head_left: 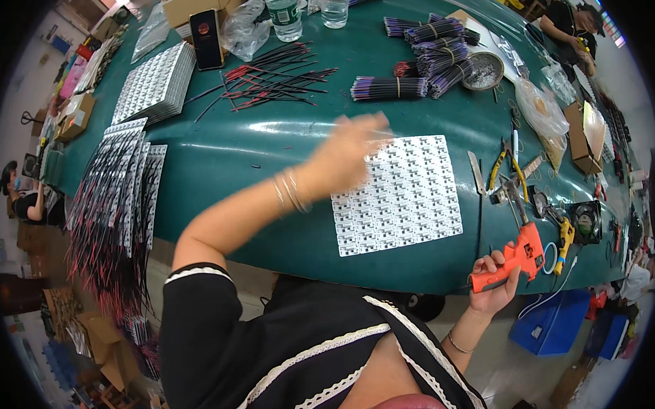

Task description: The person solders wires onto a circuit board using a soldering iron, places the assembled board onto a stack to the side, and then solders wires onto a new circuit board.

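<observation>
black short-sleeved top (274, 327) | white lace trim (332, 342) (cuff (200, 269) too) | silvery left-wrist bangles (294, 191) | thin right-wrist bracelet (459, 346)

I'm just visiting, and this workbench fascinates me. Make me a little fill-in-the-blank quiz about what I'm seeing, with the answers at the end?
The blurred left hand hides the upper-____ corner of the white circuit-board panel.
The right hand grips a gun-shaped tool with an ____ body.
The worktable has a top coloured ____.
The large plastic bin on the floor at lower right is ____.
Missing words: left; orange; green; blue.
</observation>
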{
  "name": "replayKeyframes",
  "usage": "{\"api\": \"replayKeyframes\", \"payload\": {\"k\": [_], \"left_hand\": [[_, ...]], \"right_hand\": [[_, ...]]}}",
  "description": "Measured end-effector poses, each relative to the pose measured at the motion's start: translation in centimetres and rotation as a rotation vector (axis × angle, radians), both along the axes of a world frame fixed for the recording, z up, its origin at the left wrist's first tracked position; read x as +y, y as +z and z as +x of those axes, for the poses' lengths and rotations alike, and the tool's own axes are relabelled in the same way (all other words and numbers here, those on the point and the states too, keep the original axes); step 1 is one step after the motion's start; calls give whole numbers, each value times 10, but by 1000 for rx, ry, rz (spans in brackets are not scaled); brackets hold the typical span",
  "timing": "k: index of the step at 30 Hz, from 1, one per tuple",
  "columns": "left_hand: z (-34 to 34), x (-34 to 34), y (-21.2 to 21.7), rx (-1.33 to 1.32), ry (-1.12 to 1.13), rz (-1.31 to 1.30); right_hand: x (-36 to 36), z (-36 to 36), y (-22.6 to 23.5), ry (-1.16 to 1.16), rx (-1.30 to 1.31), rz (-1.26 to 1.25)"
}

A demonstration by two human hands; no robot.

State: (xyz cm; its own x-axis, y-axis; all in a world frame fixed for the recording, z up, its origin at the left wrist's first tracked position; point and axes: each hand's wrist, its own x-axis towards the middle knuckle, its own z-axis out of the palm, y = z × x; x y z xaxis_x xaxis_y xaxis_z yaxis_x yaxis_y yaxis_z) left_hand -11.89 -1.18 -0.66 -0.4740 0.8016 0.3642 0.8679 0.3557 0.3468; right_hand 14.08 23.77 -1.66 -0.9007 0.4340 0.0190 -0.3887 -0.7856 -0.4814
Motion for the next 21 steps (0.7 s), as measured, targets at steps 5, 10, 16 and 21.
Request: {"api": "replayKeyframes", "payload": {"k": [5,10,16,21], "left_hand": [[-134,-75,-1,115,464,-589],[-159,-77,-11,-144,504,-638],[-161,-93,-34,-149,346,-401],[-144,-100,-23,-120,424,-131]], "right_hand": [[-3,3,0,-4,19,-10],[-8,-5,0,15,10,-32],[-12,-15,2,75,37,-54],[-19,-25,5,141,52,-60]]}}
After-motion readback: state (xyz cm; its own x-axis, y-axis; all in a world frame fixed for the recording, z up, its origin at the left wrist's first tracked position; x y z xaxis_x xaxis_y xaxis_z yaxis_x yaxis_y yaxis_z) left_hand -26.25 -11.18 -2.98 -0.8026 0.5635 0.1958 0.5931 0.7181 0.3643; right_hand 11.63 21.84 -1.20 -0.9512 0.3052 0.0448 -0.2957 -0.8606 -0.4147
